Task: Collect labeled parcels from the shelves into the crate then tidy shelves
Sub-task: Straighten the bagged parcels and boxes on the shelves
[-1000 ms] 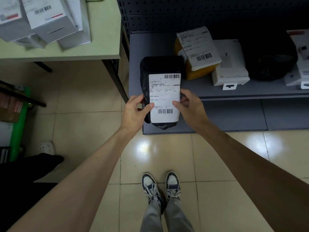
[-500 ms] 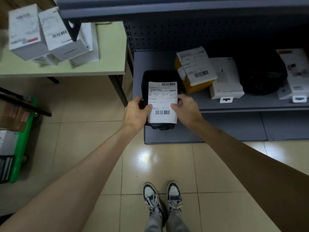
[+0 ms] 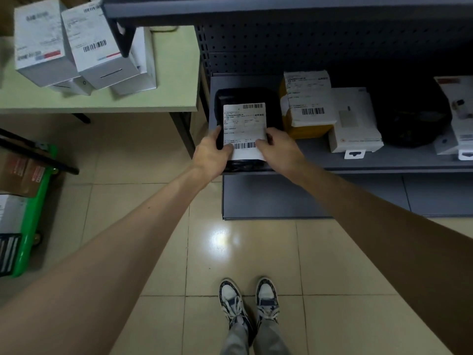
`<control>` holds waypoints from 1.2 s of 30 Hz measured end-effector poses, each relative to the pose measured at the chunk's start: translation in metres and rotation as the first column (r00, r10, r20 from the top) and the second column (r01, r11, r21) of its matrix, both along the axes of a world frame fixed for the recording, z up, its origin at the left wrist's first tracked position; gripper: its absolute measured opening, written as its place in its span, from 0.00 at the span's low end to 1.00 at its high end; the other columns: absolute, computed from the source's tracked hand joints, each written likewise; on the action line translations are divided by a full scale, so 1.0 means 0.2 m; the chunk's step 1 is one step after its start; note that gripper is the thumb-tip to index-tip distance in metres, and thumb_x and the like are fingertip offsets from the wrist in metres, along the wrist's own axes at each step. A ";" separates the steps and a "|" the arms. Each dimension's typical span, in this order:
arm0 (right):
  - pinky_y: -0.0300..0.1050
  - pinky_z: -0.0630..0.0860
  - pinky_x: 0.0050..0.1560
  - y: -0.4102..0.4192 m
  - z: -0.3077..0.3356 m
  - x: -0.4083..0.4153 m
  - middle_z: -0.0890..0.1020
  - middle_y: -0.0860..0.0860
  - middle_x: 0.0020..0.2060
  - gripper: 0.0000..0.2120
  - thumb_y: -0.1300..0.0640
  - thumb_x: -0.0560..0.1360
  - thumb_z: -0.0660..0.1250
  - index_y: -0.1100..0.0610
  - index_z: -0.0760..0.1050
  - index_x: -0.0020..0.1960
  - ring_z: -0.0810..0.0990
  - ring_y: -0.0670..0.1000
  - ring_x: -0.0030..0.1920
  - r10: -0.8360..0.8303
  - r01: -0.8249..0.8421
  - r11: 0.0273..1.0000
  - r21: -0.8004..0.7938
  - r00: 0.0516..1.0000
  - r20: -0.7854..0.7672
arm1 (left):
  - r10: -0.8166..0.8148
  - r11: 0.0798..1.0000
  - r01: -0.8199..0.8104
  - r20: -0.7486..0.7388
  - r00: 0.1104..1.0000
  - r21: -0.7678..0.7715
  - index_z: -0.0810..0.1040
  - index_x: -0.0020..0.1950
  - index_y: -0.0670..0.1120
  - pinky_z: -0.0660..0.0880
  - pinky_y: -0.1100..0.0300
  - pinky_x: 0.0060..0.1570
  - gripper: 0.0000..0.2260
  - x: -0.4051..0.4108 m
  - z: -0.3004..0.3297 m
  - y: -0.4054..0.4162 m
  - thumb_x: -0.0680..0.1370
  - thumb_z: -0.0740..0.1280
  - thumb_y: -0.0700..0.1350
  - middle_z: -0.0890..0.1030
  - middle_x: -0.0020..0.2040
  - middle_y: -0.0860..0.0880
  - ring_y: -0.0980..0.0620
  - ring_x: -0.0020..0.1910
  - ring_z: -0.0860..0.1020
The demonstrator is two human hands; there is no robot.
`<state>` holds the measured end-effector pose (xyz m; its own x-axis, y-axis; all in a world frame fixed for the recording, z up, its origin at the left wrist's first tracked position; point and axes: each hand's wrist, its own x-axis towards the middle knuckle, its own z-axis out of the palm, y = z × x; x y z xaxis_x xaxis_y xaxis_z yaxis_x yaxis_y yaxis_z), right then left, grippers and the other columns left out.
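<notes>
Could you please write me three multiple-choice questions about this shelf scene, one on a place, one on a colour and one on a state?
1. Where does the black parcel lie?
A. on the floor
B. at the left end of the shelf
C. on the table

2. What colour is the parcel under the white label, right of the black one?
A. yellow
B. red
C. green

3. How is the black parcel held?
A. by one hand
B. by no hand
C. by both hands

Answers:
1 B: it sits at the shelf's left end.
2 A: the yellow parcel shows below its label.
3 C: the left hand and right hand grip its near end.
</notes>
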<state>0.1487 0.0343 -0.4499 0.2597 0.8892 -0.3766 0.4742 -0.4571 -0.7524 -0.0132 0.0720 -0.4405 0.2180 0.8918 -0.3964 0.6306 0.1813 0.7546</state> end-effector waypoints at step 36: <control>0.46 0.68 0.45 -0.16 0.15 0.70 0.78 0.60 0.54 0.17 0.49 0.82 0.57 0.63 0.72 0.57 0.77 0.60 0.55 0.120 -0.139 0.990 0.020 0.913 0.391 | -0.168 0.932 0.255 -0.315 0.934 0.259 0.69 0.73 0.47 0.74 0.55 0.43 0.19 0.71 0.16 -0.20 0.81 0.62 0.46 0.81 0.54 0.40 0.39 0.49 0.80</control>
